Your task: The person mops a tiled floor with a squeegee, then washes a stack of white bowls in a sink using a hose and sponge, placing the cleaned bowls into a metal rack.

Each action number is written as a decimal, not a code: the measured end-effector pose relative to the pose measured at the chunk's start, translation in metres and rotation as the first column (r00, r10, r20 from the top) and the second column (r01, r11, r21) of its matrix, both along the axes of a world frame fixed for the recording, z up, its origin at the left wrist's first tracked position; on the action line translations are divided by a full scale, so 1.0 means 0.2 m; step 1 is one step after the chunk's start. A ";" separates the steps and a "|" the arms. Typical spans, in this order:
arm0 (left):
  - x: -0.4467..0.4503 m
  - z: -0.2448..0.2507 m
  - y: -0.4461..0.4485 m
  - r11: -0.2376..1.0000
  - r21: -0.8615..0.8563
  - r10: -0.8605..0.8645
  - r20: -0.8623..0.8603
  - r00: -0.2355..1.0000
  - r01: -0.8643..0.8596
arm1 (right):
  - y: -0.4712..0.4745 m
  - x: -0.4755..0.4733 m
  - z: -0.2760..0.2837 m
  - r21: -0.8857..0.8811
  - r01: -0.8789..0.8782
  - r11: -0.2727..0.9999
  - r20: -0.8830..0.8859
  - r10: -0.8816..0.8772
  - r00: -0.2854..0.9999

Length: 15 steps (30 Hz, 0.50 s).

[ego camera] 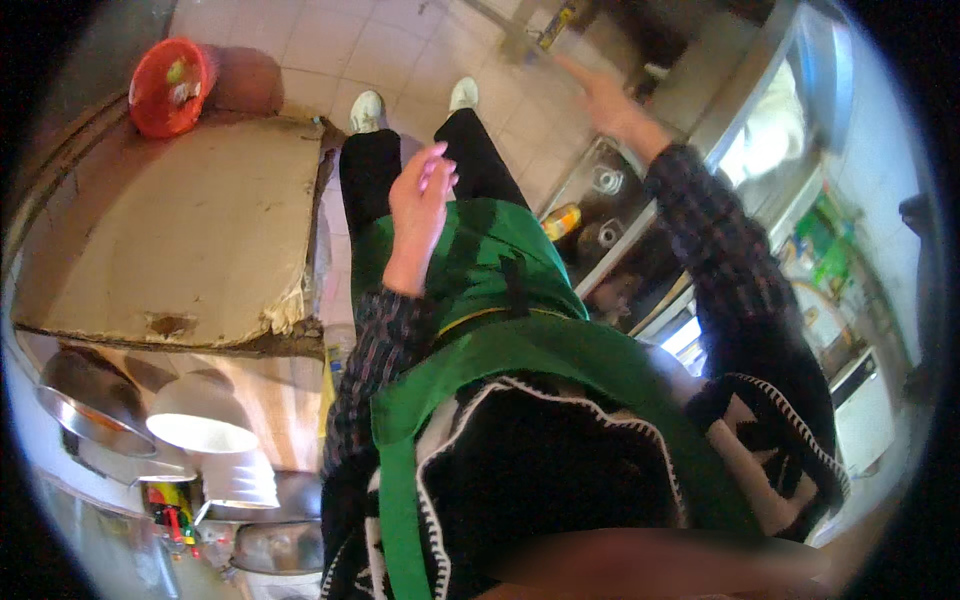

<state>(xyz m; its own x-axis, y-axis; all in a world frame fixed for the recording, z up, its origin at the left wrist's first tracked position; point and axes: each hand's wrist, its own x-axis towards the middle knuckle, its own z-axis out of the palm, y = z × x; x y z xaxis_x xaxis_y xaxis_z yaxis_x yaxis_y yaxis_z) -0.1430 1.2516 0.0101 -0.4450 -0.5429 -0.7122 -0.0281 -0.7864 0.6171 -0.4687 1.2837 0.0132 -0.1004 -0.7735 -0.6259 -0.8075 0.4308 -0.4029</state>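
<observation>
My left hand (420, 202) hangs in front of the green apron (487, 232) with its fingers loosely curled. Nothing shows in it. Off to the right, my right hand (611, 105) is stretched out over the floor beside the low shelving. It is blurred by motion, with at least one finger extended, and I cannot make out whether it holds anything. Nearest to this hand are a steel-coloured gas cooktop (600, 180) with burners and a yellow-orange packet (561, 222) at its edge.
A worn cardboard-covered surface (172, 232) lies to the left, its corner torn. Beyond it stands a red plastic basket (169, 90) with scraps inside. Metal pans (97, 405) and a white bowl (202, 412) are at lower left. Pale tiles (315, 45) cover the floor.
</observation>
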 end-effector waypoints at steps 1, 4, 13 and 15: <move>-0.04 -0.03 -0.02 0.999 -0.004 -0.039 0.015 0.999 0.039 | 0.14 0.13 0.05 -0.038 0.081 0.996 0.040 -0.079 0.996; -0.08 -0.08 -0.03 0.997 0.057 -0.050 0.070 0.996 0.046 | 0.54 0.45 0.24 0.054 0.304 0.951 0.142 -0.309 0.940; 0.11 -0.13 0.19 0.983 0.121 -0.156 0.167 0.973 0.137 | 1.64 1.06 0.48 0.289 0.550 0.784 0.107 -0.597 0.795; 0.16 -0.15 0.27 0.983 0.112 -0.163 0.203 0.966 0.142 | 1.92 1.17 0.40 0.309 0.584 0.751 0.079 -0.632 0.771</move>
